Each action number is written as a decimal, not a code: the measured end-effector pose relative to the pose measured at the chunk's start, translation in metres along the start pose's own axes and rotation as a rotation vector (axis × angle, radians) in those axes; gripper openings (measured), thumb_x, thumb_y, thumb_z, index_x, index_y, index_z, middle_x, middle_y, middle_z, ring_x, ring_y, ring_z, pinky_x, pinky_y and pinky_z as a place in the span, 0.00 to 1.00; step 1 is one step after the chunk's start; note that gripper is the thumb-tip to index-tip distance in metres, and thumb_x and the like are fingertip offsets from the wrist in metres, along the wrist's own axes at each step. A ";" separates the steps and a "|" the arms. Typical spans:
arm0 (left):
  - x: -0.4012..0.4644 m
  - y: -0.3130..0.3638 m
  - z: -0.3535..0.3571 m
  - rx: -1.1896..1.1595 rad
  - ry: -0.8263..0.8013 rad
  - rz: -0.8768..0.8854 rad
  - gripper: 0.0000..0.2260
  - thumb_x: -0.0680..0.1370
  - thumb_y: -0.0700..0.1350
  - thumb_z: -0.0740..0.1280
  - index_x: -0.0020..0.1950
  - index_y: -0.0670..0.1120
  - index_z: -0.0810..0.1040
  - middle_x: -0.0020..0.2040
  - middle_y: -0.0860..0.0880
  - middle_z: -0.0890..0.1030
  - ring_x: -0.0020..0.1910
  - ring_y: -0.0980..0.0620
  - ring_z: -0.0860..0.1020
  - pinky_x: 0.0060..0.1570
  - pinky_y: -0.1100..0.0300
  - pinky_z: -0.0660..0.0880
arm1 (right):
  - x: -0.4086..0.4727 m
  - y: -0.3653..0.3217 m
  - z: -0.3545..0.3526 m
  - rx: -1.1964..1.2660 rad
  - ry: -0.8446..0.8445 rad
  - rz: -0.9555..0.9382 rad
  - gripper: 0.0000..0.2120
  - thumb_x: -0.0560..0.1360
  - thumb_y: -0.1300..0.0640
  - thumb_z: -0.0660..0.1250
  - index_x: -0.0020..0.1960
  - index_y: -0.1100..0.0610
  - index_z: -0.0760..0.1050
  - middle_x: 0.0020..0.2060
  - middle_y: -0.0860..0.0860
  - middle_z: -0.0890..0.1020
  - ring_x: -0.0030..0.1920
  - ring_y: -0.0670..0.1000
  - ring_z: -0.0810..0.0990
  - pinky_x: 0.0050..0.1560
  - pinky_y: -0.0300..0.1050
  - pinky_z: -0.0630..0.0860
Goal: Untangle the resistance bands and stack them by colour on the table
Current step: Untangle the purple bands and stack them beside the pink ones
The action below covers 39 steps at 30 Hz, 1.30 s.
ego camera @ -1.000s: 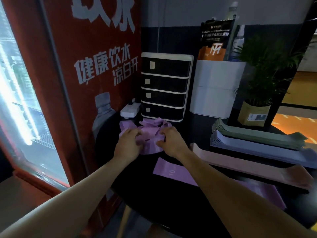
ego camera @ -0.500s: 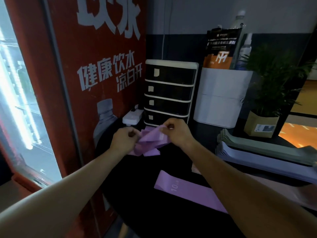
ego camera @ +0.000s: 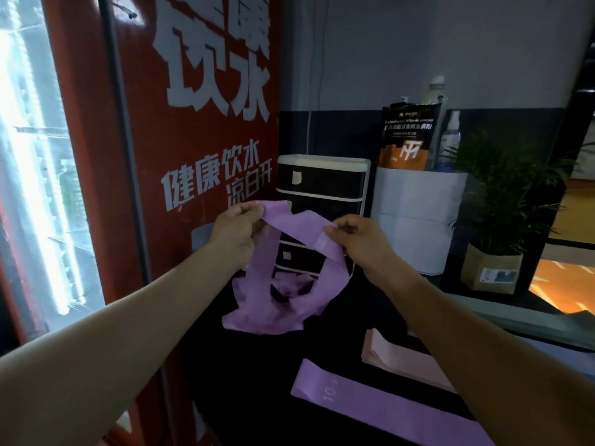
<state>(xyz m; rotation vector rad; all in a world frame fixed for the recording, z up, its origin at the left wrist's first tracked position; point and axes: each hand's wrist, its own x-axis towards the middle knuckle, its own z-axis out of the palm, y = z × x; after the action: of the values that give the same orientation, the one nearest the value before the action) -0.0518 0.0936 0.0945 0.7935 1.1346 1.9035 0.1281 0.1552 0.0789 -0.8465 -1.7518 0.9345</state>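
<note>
A knot of purple resistance bands (ego camera: 283, 284) hangs in the air above the black table (ego camera: 257, 381). My left hand (ego camera: 236, 233) pinches one end of the top band and my right hand (ego camera: 360, 243) pinches it further along, so the tangle dangles below them with its lower part near the tabletop. One purple band (ego camera: 370, 410) marked "10" lies flat on the table in front. A stack of pink bands (ego camera: 405, 358) lies to its right, partly hidden by my right forearm. The edge of a green stack (ego camera: 528, 320) shows behind that arm.
A red vending machine (ego camera: 199, 156) stands close on the left. At the back of the table are a black-and-white drawer unit (ego camera: 322, 188), a white bin (ego camera: 418, 220) holding a pouch and bottles, and a potted plant (ego camera: 502, 226).
Both hands have lifted the purple tangle off the table and raised it. The hands moved apart, stretching a band between them. The camera tilted upward.
</note>
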 end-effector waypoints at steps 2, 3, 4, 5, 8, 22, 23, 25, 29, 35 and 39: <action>-0.002 0.005 0.005 -0.030 -0.003 0.006 0.06 0.80 0.37 0.61 0.44 0.42 0.74 0.42 0.46 0.78 0.40 0.52 0.78 0.34 0.64 0.80 | -0.001 -0.004 -0.004 0.015 -0.031 0.010 0.05 0.75 0.63 0.67 0.40 0.60 0.76 0.35 0.51 0.78 0.35 0.46 0.75 0.40 0.38 0.73; -0.002 0.007 0.008 -0.051 -0.006 0.011 0.06 0.80 0.37 0.61 0.44 0.42 0.74 0.42 0.46 0.78 0.40 0.52 0.78 0.34 0.65 0.80 | -0.002 -0.005 -0.006 0.026 -0.049 0.010 0.07 0.75 0.63 0.67 0.38 0.58 0.75 0.35 0.51 0.78 0.36 0.46 0.75 0.42 0.39 0.74; -0.003 0.008 0.011 -0.069 -0.016 0.015 0.05 0.79 0.37 0.61 0.45 0.42 0.75 0.42 0.46 0.78 0.41 0.52 0.78 0.33 0.65 0.80 | -0.003 -0.006 -0.007 0.029 -0.068 0.009 0.07 0.75 0.64 0.67 0.38 0.57 0.75 0.35 0.52 0.78 0.37 0.47 0.75 0.43 0.41 0.75; -0.004 0.009 0.014 -0.080 -0.031 0.015 0.04 0.79 0.36 0.61 0.47 0.42 0.75 0.43 0.46 0.78 0.41 0.53 0.78 0.34 0.65 0.80 | -0.004 -0.008 -0.009 0.021 -0.090 0.007 0.07 0.74 0.64 0.67 0.38 0.57 0.75 0.36 0.53 0.79 0.39 0.49 0.76 0.45 0.43 0.75; -0.008 0.017 0.022 -0.100 -0.104 0.029 0.09 0.78 0.33 0.62 0.57 0.40 0.74 0.45 0.46 0.79 0.42 0.53 0.79 0.37 0.64 0.80 | -0.009 -0.013 -0.012 -0.015 -0.163 0.003 0.07 0.74 0.64 0.68 0.38 0.57 0.76 0.40 0.57 0.80 0.43 0.51 0.78 0.52 0.48 0.77; -0.031 0.054 0.058 -0.086 -0.247 0.084 0.14 0.76 0.30 0.63 0.60 0.38 0.73 0.46 0.44 0.80 0.42 0.51 0.80 0.40 0.60 0.81 | -0.009 -0.064 -0.014 -0.044 -0.116 -0.037 0.19 0.71 0.58 0.72 0.60 0.60 0.72 0.51 0.56 0.80 0.52 0.51 0.79 0.53 0.43 0.77; -0.031 0.055 0.058 -0.083 -0.246 0.089 0.13 0.76 0.30 0.63 0.59 0.39 0.74 0.46 0.44 0.80 0.43 0.51 0.80 0.41 0.60 0.81 | -0.010 -0.066 -0.013 -0.030 -0.125 -0.040 0.18 0.71 0.60 0.71 0.59 0.61 0.73 0.52 0.56 0.80 0.52 0.52 0.79 0.53 0.43 0.77; -0.032 0.057 0.057 -0.067 -0.233 0.091 0.11 0.76 0.30 0.63 0.57 0.39 0.74 0.45 0.44 0.80 0.42 0.51 0.80 0.40 0.60 0.81 | -0.014 -0.070 -0.012 -0.019 -0.135 -0.099 0.11 0.72 0.65 0.70 0.54 0.64 0.76 0.50 0.60 0.81 0.49 0.52 0.79 0.48 0.37 0.78; -0.038 0.062 0.053 0.163 -0.183 0.012 0.03 0.76 0.37 0.66 0.48 0.40 0.77 0.37 0.47 0.80 0.34 0.56 0.78 0.31 0.66 0.78 | -0.015 -0.086 -0.016 0.016 -0.033 -0.184 0.06 0.73 0.65 0.68 0.50 0.66 0.77 0.48 0.62 0.82 0.49 0.60 0.81 0.52 0.48 0.79; -0.042 0.068 0.050 0.468 -0.207 0.263 0.09 0.79 0.55 0.61 0.45 0.50 0.73 0.40 0.53 0.75 0.40 0.57 0.72 0.47 0.62 0.71 | -0.008 -0.108 -0.029 -0.014 0.039 -0.209 0.04 0.74 0.63 0.68 0.47 0.63 0.77 0.44 0.59 0.82 0.46 0.56 0.81 0.51 0.49 0.79; -0.053 0.074 0.057 0.568 -0.375 0.523 0.05 0.77 0.49 0.65 0.53 0.55 0.74 0.53 0.54 0.77 0.52 0.57 0.75 0.50 0.63 0.72 | -0.011 -0.114 -0.034 -0.007 0.022 -0.209 0.02 0.74 0.61 0.68 0.46 0.59 0.77 0.43 0.57 0.82 0.43 0.52 0.81 0.46 0.45 0.79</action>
<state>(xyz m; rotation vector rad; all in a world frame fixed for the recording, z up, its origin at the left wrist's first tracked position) -0.0007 0.0495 0.1780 1.8255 1.3229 1.7115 0.1483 0.0999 0.1834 -0.6610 -1.7865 0.7781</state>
